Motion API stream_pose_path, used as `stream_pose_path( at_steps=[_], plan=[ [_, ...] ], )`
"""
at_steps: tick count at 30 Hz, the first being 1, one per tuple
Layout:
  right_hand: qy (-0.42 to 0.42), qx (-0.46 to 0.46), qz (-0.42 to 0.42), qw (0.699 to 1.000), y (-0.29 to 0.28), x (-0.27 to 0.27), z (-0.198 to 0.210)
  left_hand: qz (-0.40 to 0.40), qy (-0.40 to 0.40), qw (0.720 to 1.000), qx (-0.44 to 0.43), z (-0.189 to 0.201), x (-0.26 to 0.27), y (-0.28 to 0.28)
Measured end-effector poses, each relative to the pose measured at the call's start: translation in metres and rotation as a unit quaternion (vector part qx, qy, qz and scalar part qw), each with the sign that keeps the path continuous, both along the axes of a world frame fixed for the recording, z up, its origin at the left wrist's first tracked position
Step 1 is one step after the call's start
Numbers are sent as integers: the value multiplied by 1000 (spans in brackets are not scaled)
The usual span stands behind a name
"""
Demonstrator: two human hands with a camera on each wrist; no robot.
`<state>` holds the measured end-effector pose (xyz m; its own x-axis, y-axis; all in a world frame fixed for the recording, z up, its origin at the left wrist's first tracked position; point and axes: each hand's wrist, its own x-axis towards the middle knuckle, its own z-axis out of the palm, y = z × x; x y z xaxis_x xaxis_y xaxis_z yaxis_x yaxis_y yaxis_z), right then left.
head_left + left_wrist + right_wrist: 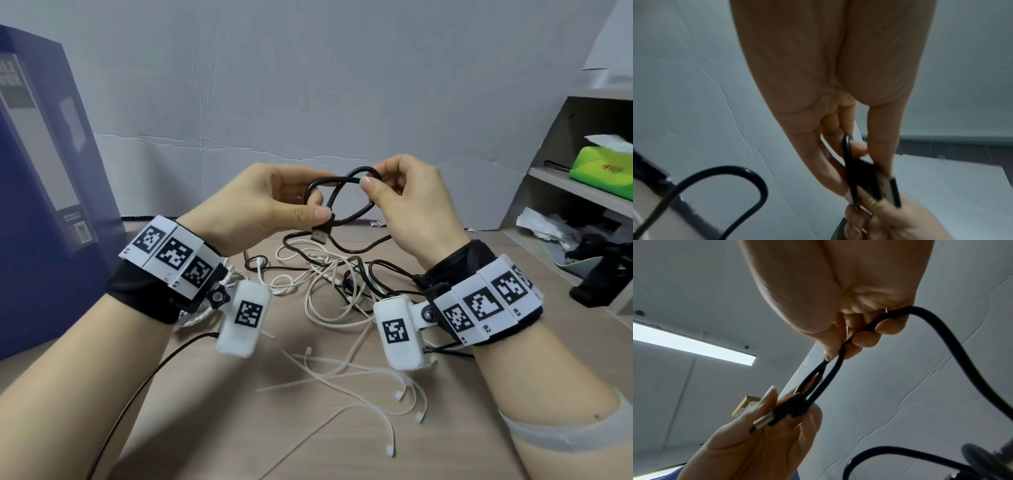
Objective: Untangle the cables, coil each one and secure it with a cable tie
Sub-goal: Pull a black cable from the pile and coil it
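Both hands are raised above the table with a black cable between them, bent into a small loop. My left hand pinches the cable just behind its USB plug, thumb on top; the plug points down. My right hand pinches the far end of the loop between thumb and curled fingers. The rest of the black cable hangs down into a tangle of white cables and black ones on the table. Several white cable ties lie loose on the table nearer to me.
A tall blue box stands at the left. A shelf unit at the right holds a green tissue pack and clutter. A grey backdrop closes the far side. A thin black lead runs from my left wrist.
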<state>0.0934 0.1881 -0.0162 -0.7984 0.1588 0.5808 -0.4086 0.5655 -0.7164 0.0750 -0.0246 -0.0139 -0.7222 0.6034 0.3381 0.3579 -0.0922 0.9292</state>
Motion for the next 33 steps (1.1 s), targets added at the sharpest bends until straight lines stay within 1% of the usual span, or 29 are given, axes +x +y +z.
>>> stream_pose_path(
  at_steps=[2,5,8,13,15,17,21,26,29,31,33],
  plan=[
    [1,-3,1,1000,1,1,1,-10,-4,1000,1,-1,0,-2],
    [-3,2,17,1000,0,3,2,13,19,1000,-18,0,0,-2],
    [-23,10,42,999,0,5,5,59,50,995,-62,3,2,0],
    [-100,47,80,991,3,10,8,79,102,981,-142,5,9,5],
    [-117,84,87,986,4,13,8,83,124,973,-178,5,12,9],
    [-111,106,79,985,3,15,9,90,138,968,-188,4,13,12],
    [-86,45,89,991,1,11,6,144,159,961,-177,3,11,12],
    [-41,6,22,999,0,5,-1,208,149,955,-150,-1,12,20],
    [-14,-14,1,1000,1,4,-3,240,156,948,-139,-6,13,28],
    [-1,-20,-14,1000,3,3,-4,237,161,947,-143,-8,14,31],
    [5,-24,-29,999,6,2,-5,213,154,954,-147,-8,16,31]
  ],
)
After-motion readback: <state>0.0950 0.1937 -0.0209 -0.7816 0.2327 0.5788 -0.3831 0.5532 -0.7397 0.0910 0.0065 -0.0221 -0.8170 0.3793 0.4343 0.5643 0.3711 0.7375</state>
